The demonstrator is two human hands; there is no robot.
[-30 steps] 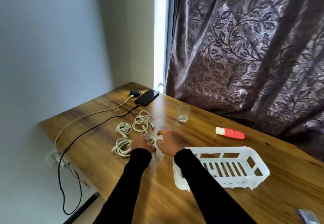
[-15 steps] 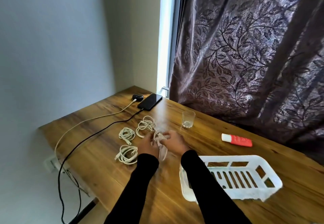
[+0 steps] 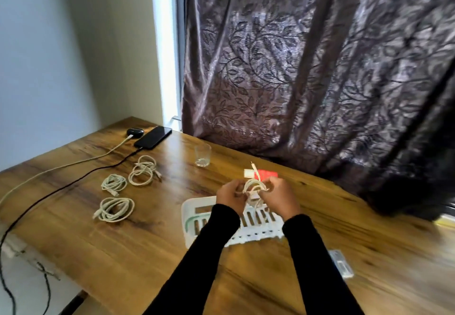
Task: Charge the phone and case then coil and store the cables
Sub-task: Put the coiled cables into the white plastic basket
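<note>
Cable coil [image 3: 254,186], a thin white loop, sits pinched between our left hand [image 3: 231,195] and right hand [image 3: 279,197] above the slotted plastic basket [image 3: 197,206]; three coiled cables [image 3: 114,208] lie at nine o'clock.

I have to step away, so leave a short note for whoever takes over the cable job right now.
Left hand and right hand both grip a white coiled cable above the white basket.
Three coiled cables lie on the table: far, middle, near.
Phone and case are plugged in at the far corner.
Done: charging connected, coiling.
Left: put all four coils in the basket.
</note>
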